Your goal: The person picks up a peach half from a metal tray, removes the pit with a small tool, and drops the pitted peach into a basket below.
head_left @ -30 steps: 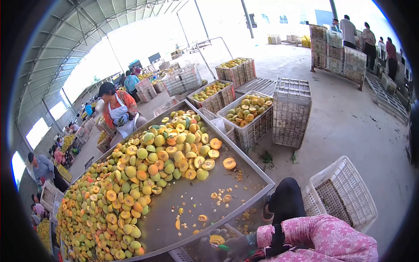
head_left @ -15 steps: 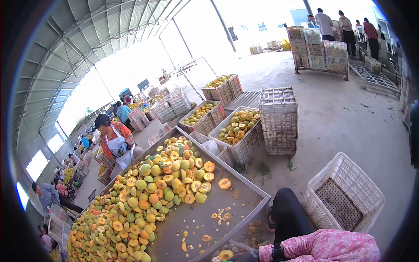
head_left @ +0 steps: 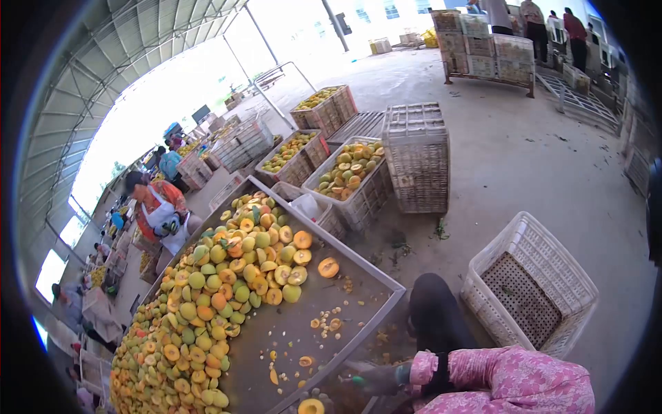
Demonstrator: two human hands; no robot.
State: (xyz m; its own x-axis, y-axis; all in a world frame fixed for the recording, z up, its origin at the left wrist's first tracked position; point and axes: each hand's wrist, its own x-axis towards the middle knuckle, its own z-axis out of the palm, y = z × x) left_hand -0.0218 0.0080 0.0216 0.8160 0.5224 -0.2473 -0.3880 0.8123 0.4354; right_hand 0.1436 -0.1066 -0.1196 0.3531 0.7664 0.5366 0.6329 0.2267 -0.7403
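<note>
My right hand (head_left: 380, 379), dark-gloved below a pink floral sleeve, hangs over the near edge of the metal table (head_left: 343, 310). It is smeared by motion, so its fingers and any held thing cannot be made out; a small green spot shows at its tip. Below it, a halved stone fruit (head_left: 311, 406) with orange flesh sits at the bottom edge of the view. On the table lies a big heap of yellow-green stone fruit (head_left: 207, 303), many cut in half. Loose pits (head_left: 325, 324) and scraps are scattered nearer to me. My left hand is out of view.
An open white plastic crate (head_left: 531, 283) stands on the floor at my right. Behind the table are fruit-filled crates (head_left: 348, 172) and a tall crate stack (head_left: 416, 159). Across the table stands a person in a white apron (head_left: 165, 217). Other people work farther back.
The view has shifted, so the surroundings sit higher and farther left. My right hand has come further into view above the table's near edge. The halved fruit below now shows apart from it.
</note>
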